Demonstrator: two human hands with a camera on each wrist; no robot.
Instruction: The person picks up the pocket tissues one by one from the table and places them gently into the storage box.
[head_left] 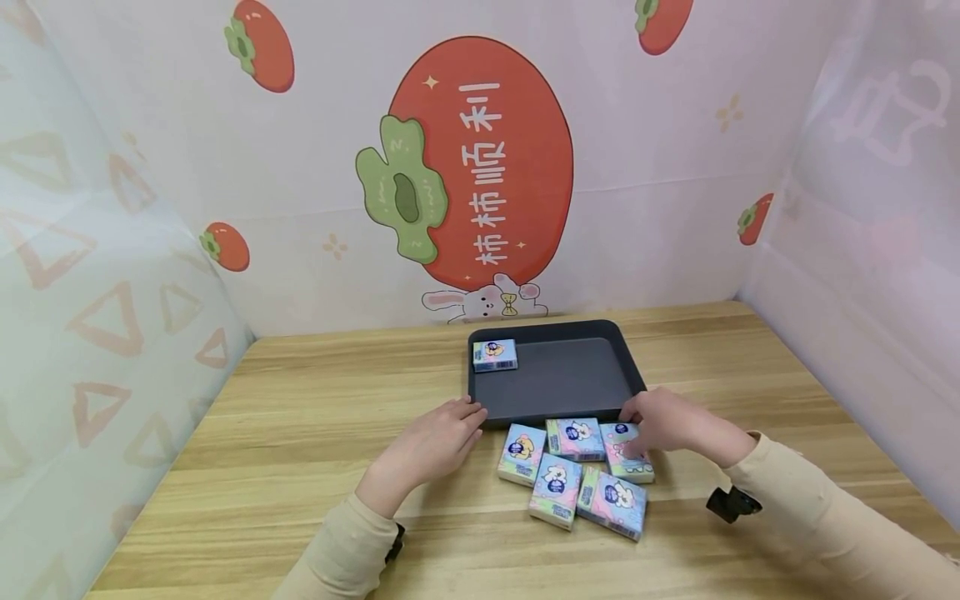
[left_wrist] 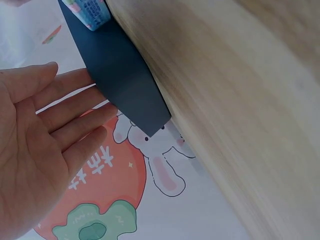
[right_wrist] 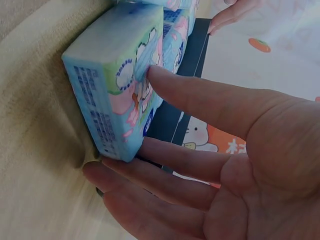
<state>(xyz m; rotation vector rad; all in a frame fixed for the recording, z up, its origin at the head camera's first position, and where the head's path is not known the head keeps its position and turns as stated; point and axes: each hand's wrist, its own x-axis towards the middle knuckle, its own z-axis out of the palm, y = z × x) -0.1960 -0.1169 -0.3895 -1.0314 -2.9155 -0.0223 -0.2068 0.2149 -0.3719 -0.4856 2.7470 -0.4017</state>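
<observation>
The right hand [head_left: 665, 421] reaches over the rightmost pack [head_left: 618, 460], half open: its thumb lies over the printed top and its fingers bend along the right side. Whether it pinches firmly, I cannot tell. That pack lies flat on the table [head_left: 360, 392], just beyond the tray's near side. The left hand [head_left: 441, 439] is open with fingers extended, touching the tray [head_left: 558, 375] at its near left corner and holding nothing.

The step in hand looks like taking hold of the rightmost pack; the next move seems to call for a secure pinch with thumb and fingers, then a lift free of its neighbours.

Counted, there are six packs: five near the tray on the table, one inside it. Besides the rightmost, the table bears a left pack [head_left: 522, 450], a far middle pack [head_left: 576, 437], a near middle pack [head_left: 557, 490] and a near right pack [head_left: 615, 504]. The sixth, the tray pack [head_left: 495, 355], sits in the far left corner. There is one tray. Behind it stands one backdrop [head_left: 315, 175].
</observation>
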